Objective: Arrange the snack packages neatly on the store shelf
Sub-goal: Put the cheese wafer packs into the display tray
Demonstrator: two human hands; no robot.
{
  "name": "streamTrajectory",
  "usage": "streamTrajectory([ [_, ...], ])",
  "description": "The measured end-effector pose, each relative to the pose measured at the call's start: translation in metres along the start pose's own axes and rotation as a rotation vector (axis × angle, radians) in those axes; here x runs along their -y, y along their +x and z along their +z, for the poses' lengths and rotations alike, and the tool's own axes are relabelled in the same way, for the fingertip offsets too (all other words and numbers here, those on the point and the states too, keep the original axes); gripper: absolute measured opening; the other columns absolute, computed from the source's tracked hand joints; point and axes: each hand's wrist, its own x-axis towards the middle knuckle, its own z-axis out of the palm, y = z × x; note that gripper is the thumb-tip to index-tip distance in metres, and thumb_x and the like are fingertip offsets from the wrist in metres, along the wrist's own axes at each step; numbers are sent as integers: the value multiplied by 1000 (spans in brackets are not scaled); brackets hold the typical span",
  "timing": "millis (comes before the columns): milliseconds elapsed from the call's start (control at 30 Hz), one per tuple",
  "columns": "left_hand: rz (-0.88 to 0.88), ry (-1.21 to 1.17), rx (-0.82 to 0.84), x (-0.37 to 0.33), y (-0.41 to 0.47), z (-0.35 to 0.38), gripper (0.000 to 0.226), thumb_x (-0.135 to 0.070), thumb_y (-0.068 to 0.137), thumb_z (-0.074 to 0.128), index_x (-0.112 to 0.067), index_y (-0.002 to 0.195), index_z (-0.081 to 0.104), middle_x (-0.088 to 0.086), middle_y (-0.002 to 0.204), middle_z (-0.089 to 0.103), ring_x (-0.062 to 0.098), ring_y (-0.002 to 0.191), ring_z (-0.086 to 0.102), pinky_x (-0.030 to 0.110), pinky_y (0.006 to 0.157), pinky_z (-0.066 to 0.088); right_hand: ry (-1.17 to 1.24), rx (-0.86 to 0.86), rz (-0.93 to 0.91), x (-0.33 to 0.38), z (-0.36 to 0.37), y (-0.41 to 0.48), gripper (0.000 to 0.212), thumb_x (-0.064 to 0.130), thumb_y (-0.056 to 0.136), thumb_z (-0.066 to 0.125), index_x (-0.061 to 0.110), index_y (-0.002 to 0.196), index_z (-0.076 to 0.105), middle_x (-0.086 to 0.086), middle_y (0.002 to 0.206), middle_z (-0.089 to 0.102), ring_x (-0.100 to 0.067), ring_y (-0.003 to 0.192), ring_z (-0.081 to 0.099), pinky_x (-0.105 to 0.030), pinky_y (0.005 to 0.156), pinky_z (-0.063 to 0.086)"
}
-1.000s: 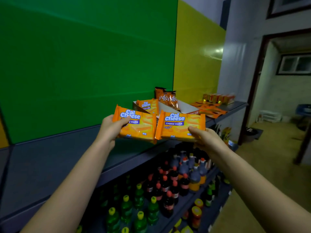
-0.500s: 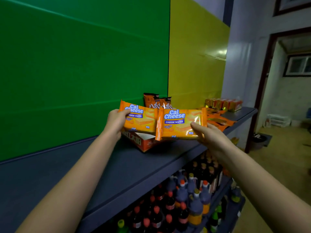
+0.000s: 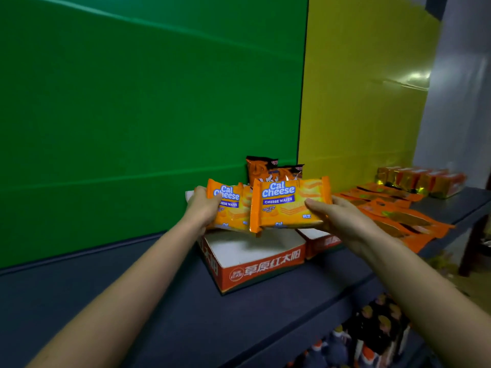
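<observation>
Green wall panel (image 3: 148,102) at 10 o'clock; yellow panel (image 3: 364,102) at 1; grey wall (image 3: 462,102) at 2; glare (image 3: 417,75) on yellow.

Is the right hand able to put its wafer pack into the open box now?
Probably yes: the right hand holds its pack just above the box, whose white inside looks bare.

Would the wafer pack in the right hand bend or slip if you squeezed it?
Probably stays fairly stiff: the Cal Cheese pack keeps flat though the right hand holds only one end. Its glossy wrapper may be slippery, and the wafers pictured likely crack under a hard squeeze.
</observation>
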Motion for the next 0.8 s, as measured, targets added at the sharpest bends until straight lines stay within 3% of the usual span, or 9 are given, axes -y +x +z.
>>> streamTrajectory([
  [133,9,63,-66,7,10,8,20,-21,92,54,-12,108,44,20,123,53,35,104,60,48,90,51,-2,86,-4,-1,-2,30,29,12,90,57,11,119,52,-2,91,68,-15,77,66,-19,56,58],
  [233,19,140,-135,6,16,12,26,-23,92,53,-9,113,45,19,122,52,35,107,58,47,94,49,-10,136,-16,1,-4,49,23,12,91,57,10,113,51,-3,88,67,-16,75,64,-20,55,57],
  [367,37,195,-192,4,19,23,32,-21,93,52,-6,120,43,16,124,51,29,110,55,36,97,45,-16,206,-10,2,-4,71,20,15,90,58,12,109,53,-6,89,67,-20,74,64,-31,67,54],
  [433,39,286,-213,5,18,30,35,-17,95,48,0,125,41,15,126,47,26,115,48,26,92,36,-36,230,-12,-1,-4,79,20,16,89,59,14,109,54,-5,88,68,-19,72,64,-28,62,53],
  [567,47,475,-265,8,20,36,39,-15,96,46,8,126,37,22,134,42,30,125,40,26,91,26,-53,279,-12,-9,-5,91,12,16,89,60,19,100,55,0,85,68,-14,70,63,-25,61,50],
  [700,30,668,-245,6,20,25,40,-20,93,53,6,120,40,24,129,47,35,120,45,33,92,35,-58,325,-44,-14,-1,95,18,13,90,58,18,106,51,3,85,65,-4,60,63,-10,43,44],
  [800,51,820,-228,0,16,16,43,-23,87,63,1,115,41,22,121,55,38,112,51,36,86,39,-94,373,-60,-16,6,94,32,10,90,58,13,118,43,1,89,63,-7,66,60,-9,38,40],
])
